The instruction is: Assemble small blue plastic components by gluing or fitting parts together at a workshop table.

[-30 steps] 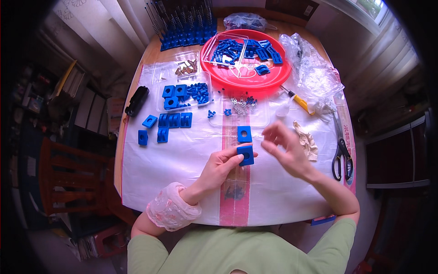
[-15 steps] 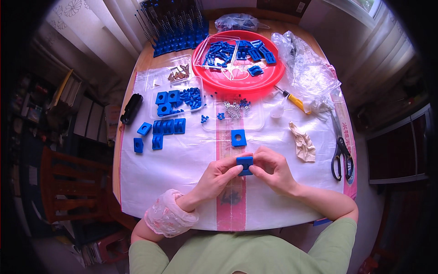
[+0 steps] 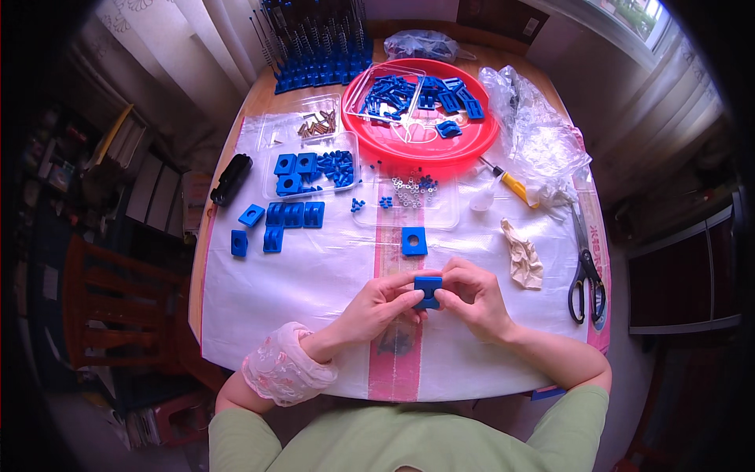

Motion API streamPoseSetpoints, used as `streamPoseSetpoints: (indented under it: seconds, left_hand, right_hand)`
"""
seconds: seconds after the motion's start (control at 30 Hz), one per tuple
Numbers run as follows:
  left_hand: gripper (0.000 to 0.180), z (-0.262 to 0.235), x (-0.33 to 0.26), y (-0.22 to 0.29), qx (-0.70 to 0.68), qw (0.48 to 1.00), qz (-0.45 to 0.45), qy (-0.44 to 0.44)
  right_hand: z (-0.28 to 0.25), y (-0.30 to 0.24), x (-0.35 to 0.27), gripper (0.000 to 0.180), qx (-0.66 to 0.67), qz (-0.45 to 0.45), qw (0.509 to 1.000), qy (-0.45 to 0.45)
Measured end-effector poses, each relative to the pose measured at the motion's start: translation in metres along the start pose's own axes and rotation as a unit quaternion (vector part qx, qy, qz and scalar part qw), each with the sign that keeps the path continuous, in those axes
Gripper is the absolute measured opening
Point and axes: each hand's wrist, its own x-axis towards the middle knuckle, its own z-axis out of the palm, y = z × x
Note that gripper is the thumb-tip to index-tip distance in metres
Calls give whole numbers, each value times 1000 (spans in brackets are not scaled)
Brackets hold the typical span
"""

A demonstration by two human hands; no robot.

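Between the fingertips of both hands is a small blue plastic block, held above the table's near middle. My left hand pinches its left side, thumb on the face toward me. On the other side my right hand grips it the same way, closed on the edge. Just beyond the fingers lies a flat blue square piece with a round hole. Farther left sit several curved blue blocks in a cluster, with two loose blue pieces beside them.
A clear box holds blue parts; a clear lid carries small white and blue bits. Behind stands a red round tray of blue parts. Black scissors, a crumpled beige cloth and a yellow-handled screwdriver lie right; a black case left.
The view has shifted and tilted slightly. Both hands keep hold of the blue block, with only a small change in finger position.
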Motion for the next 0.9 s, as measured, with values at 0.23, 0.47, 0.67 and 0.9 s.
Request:
streamPoseSetpoints:
  seconds: [0.23, 0.47, 0.67, 0.9]
  left_hand:
    - [40, 0, 0, 2, -5, 1000, 3, -14]
    - [40, 0, 0, -3, -7, 1000, 24, -9]
    - [39, 1, 0, -3, -11, 1000, 26, -6]
    - [40, 5, -4, 4, 6, 999, 33, -30]
  right_hand:
    - [-2, 3, -1, 10, -2, 6, 1000, -13]
    - [-1, -6, 0, 9, 22, 25, 999, -33]
    - [0, -1, 0, 7, 23, 11, 999, -29]
    - [3, -5, 1, 6, 19, 37, 999, -14]
